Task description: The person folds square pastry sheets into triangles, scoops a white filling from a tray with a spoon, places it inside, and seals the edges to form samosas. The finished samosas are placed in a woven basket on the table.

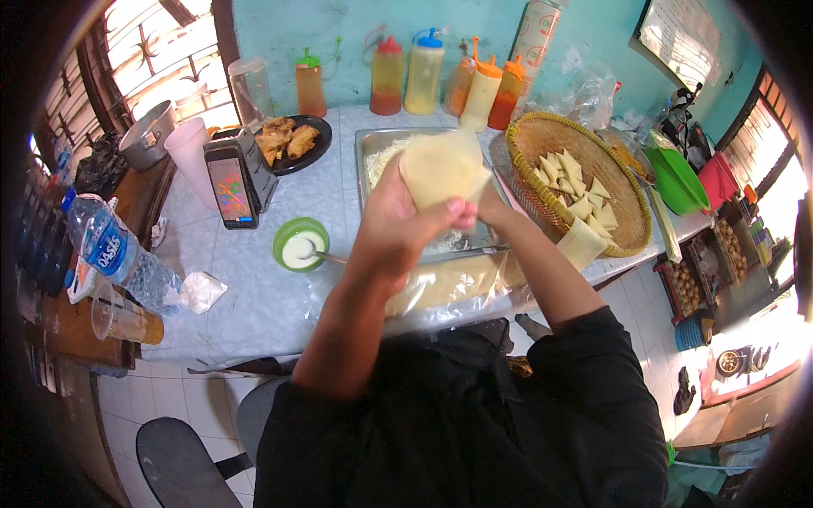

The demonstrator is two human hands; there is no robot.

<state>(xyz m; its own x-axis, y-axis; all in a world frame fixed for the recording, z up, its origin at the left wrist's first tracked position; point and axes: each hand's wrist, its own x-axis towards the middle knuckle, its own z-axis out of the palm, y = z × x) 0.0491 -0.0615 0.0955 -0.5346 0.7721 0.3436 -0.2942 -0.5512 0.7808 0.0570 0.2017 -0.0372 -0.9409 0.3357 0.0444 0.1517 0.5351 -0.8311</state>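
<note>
My left hand [396,207] is closed on a thin, pale pastry wrapper [445,165], its thumb lying across the lower part. The wrapper is held up over a metal tray [362,146] of white shredded filling [383,161]. Close behind it, at the tray's right side, is my right hand [493,207]; its fingers are hidden by the wrapper and my left hand. A stack of wrappers in clear plastic [457,284] lies along the front of the tray. On the right, a round woven basket [631,203] holds several folded pastry triangles [576,173].
Left of the tray stand a green bowl [284,233] of white paste with a spoon, a propped phone [230,186] and a black plate [318,152] of fried food. Several sauce bottles [423,74] line the wall. A water bottle [118,250] leans at the far left.
</note>
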